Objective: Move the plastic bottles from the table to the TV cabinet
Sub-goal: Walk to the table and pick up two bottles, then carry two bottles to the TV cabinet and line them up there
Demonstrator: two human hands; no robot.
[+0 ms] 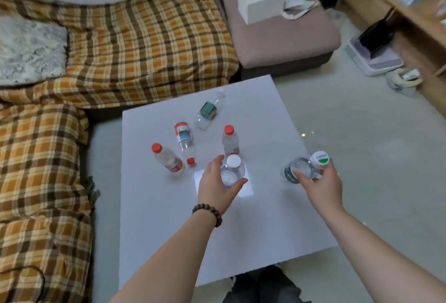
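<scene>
Four plastic bottles remain on the white table [149, 218], all beyond the left hand [214, 185]: from the left, an upright red-capped bottle [167, 157], a lying red-capped bottle [184, 141], a lying green-label bottle [208, 112], and a second upright red-capped bottle [230, 141]. They are judged light, thin-walled and smooth, best taken around the body.

The left hand's fingers are curled around a white-capped bottle [231, 170], which stands near the table's middle. Right of it, at the table's edge, a green-logo bottle [304, 167] is gripped by the right hand [321, 186].
</scene>
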